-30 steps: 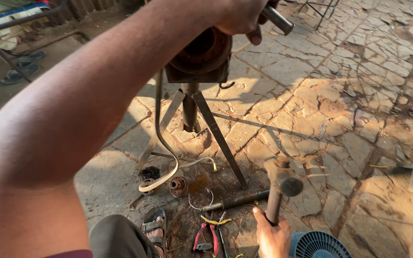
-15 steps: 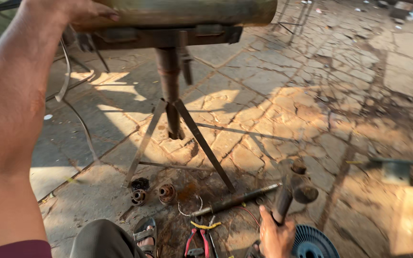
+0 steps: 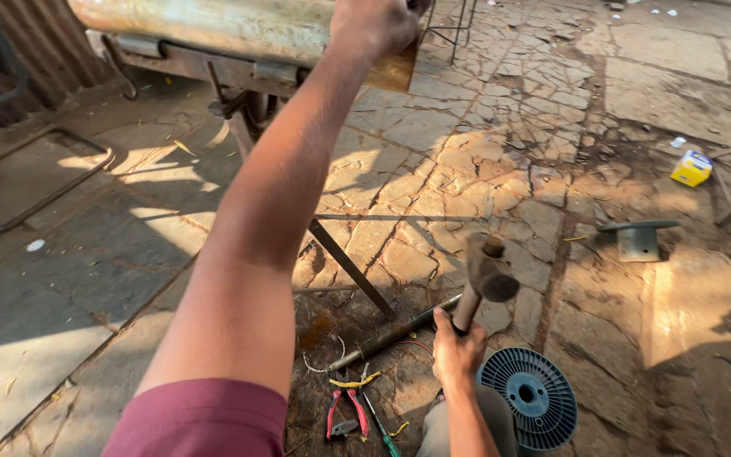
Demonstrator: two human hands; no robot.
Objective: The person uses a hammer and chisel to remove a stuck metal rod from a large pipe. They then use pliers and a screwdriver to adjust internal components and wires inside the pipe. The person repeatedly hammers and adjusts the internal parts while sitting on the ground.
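Note:
My left hand (image 3: 378, 25) is raised and closed over the end of a long rusty metal pipe (image 3: 205, 25), which lies across a metal stand (image 3: 255, 93) at the top of the view. My left arm crosses the middle of the view. Low down, my right hand (image 3: 457, 354) grips the wooden handle of a hammer (image 3: 488, 275), whose head points up and away from me. A dark metal rod (image 3: 391, 334) lies on the ground just left of that hand. Red-handled pliers (image 3: 346, 412) lie near my knee.
A blue plastic spool (image 3: 526, 396) lies right of my right hand. A grey metal flanged piece (image 3: 638, 239) and a small yellow box (image 3: 692, 167) lie further right. A bent steel frame (image 3: 35, 199) lies at the left on the cracked stone paving.
My view has swung to the right and the pipe now sits further left. My right hand has lifted the hammer higher off the ground. My left hand stays on the pipe's end.

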